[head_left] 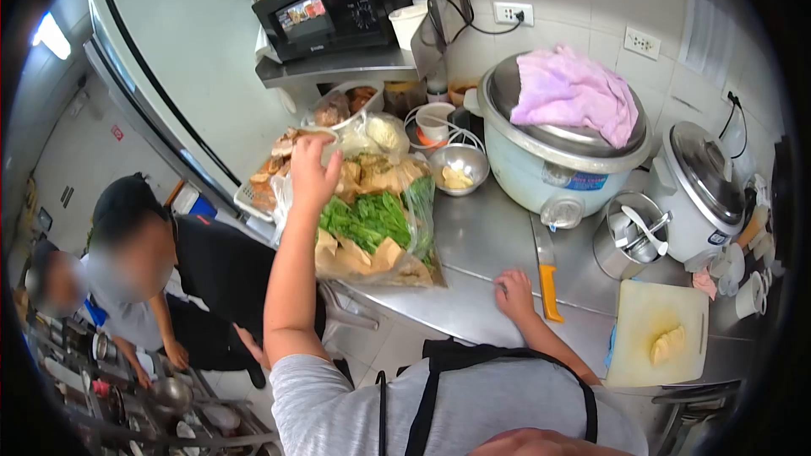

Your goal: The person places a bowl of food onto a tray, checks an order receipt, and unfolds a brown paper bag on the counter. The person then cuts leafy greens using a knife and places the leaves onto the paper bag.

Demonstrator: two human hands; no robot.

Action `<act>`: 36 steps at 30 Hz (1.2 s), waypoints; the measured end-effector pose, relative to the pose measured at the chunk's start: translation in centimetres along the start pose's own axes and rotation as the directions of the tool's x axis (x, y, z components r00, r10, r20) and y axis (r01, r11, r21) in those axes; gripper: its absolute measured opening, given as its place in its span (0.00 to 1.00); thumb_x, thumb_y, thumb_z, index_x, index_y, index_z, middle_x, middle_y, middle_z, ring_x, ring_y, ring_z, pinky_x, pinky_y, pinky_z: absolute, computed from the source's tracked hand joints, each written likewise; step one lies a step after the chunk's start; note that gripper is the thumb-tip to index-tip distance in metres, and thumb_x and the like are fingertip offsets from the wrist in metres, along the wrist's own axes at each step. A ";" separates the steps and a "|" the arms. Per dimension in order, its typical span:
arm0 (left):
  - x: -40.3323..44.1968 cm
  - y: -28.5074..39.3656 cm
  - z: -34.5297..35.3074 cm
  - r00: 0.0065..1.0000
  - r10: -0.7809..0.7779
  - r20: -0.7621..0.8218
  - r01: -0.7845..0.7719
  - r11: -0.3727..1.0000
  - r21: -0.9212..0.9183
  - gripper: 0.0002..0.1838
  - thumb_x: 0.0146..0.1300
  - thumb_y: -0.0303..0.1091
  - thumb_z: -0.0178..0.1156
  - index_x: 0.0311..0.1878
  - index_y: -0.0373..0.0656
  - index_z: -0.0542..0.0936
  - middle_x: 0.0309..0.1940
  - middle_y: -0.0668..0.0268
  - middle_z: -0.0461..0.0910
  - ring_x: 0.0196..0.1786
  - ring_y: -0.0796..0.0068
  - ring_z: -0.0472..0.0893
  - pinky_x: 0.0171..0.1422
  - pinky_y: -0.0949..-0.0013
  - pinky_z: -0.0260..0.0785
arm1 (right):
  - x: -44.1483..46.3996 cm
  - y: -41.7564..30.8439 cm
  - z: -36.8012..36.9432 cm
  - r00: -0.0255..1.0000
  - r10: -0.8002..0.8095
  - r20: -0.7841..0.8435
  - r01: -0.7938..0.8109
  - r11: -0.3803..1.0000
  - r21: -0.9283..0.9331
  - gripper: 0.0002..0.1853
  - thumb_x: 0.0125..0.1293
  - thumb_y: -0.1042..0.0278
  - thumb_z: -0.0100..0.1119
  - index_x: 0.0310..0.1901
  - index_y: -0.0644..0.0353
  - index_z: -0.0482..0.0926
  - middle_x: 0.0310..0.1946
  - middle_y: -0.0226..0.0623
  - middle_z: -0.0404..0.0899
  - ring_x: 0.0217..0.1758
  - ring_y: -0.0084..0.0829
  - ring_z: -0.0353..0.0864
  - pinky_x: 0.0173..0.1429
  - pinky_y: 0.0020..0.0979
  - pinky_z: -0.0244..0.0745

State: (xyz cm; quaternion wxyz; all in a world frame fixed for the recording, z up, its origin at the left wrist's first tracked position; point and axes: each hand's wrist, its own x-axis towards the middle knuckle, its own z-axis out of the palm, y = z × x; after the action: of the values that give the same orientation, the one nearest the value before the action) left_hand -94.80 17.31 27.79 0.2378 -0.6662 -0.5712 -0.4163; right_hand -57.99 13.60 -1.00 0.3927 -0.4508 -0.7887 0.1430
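My left hand [314, 171] reaches over the far left of an opened clear plastic bag [422, 274], its fingers bent and the thumb apart, with nothing visible in them. Inside the bag lie green leafy vegetables [365, 221] and brown paper [351, 260]. My right hand [514, 292] rests on the steel counter [473, 241] near its front edge, fingers loosely curved and apart, holding nothing I can see. Just right of it lies a knife with a yellow handle [550, 291]. A metal bowl [460, 171] with pale yellow pieces stands behind the bag's right side.
A large rice cooker [541, 160] bears a pink cloth [574, 97]. To the right are a metal utensil pot [617, 257], a smaller cooker [688, 181] and a cutting board [634, 321] with a yellow piece [669, 344]. A microwave [338, 4] sits overhead. Two people stand at left.
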 end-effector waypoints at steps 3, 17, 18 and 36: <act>7.0 -2.5 0.3 0.998 0.054 -0.025 -0.055 0.998 -0.007 0.12 0.50 0.34 0.60 0.38 0.44 0.76 0.36 0.56 0.72 0.43 0.54 0.71 0.47 0.59 0.64 | 0.2 0.0 0.5 0.998 0.051 -0.026 -0.051 0.999 -0.012 0.09 0.44 0.73 0.56 0.30 0.54 0.76 0.36 0.37 0.72 0.45 0.40 0.70 0.50 0.40 0.63; 38.7 -4.3 6.1 0.970 0.152 -0.187 -0.162 0.986 -0.039 0.24 0.56 0.49 0.51 0.44 0.37 0.77 0.41 0.52 0.78 0.47 0.56 0.76 0.52 0.63 0.66 | 0.4 -4.2 3.1 0.884 0.295 -0.363 -0.422 0.838 -0.346 0.09 0.42 0.70 0.57 0.30 0.52 0.77 0.33 0.35 0.71 0.43 0.39 0.69 0.47 0.39 0.62; 40.3 -4.3 6.5 0.969 0.170 -0.178 -0.176 0.984 -0.020 0.25 0.56 0.50 0.50 0.45 0.37 0.77 0.44 0.51 0.77 0.50 0.56 0.75 0.54 0.63 0.64 | 0.4 -4.1 2.9 0.875 0.308 -0.374 -0.441 0.825 -0.354 0.09 0.42 0.69 0.57 0.30 0.52 0.77 0.32 0.35 0.71 0.43 0.38 0.69 0.47 0.39 0.63; 60.5 -21.9 20.3 0.910 -0.022 0.414 0.010 0.999 0.031 0.47 0.52 0.72 0.41 0.45 0.25 0.74 0.42 0.41 0.75 0.51 0.50 0.73 0.55 0.59 0.62 | 0.4 -4.6 3.0 0.828 0.438 -0.351 -0.557 0.716 -0.421 0.10 0.46 0.63 0.56 0.33 0.49 0.75 0.36 0.33 0.70 0.44 0.36 0.69 0.45 0.38 0.64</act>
State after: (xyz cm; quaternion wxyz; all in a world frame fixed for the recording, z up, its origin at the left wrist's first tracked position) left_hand -109.99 72.57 63.38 0.1172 -0.7314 -0.6197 -0.2594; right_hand -63.13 11.81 -0.09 0.2939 -0.7470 -0.5959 -0.0205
